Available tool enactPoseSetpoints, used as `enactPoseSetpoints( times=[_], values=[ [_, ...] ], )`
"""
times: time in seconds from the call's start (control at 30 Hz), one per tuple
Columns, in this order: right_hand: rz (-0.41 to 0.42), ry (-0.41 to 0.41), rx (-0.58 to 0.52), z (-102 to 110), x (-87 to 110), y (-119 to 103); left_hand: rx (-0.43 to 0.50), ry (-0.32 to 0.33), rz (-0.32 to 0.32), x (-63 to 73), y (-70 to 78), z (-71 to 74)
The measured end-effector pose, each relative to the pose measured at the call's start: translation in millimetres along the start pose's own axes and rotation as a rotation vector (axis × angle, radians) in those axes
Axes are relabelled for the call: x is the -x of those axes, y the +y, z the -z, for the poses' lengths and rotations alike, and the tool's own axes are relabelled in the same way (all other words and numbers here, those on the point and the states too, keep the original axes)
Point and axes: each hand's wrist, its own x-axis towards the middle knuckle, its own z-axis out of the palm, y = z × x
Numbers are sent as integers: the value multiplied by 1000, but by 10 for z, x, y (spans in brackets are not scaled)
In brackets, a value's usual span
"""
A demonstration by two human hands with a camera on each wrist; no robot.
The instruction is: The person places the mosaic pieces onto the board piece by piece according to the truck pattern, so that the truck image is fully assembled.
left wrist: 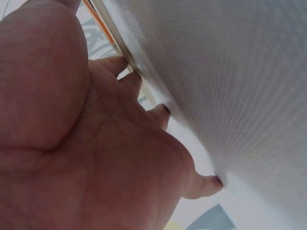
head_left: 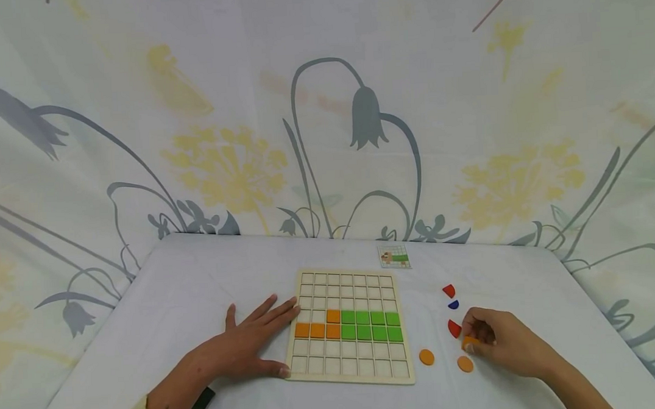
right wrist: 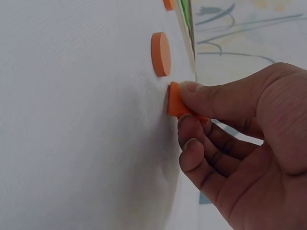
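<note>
A wooden grid board (head_left: 316,365) lies on the white tablecloth, with several orange squares (head_left: 318,331) and green squares (head_left: 371,332) in its middle rows. My left hand (head_left: 246,346) rests beside it, fingers spread, with fingertips and thumb at the board's left edge. To the right of the board, my right hand (head_left: 509,343) pinches an orange tile (right wrist: 174,99) between thumb and fingers, close over the cloth. One flat orange disc (head_left: 465,364) lies just below this hand, and a second orange disc (head_left: 427,357) is nearer the board.
Red wedge pieces (head_left: 449,291) and a small blue half-round piece (head_left: 454,305) lie beyond the right hand. A small picture card (head_left: 394,257) with a grid pattern sits behind the board. Flower-printed fabric (head_left: 331,168) rises at the table's back edge.
</note>
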Motion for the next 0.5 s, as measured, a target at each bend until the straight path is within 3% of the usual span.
enactPoseSetpoints(
  times=[0.2, 0.5],
  values=[
    [-9, 45, 27, -42, -145, -178, -6, -5, 7, -9, -14, -5],
    [80, 89, -2, -191, -536, -524, -10, -10, 10, -17, -9, -13]
  ],
)
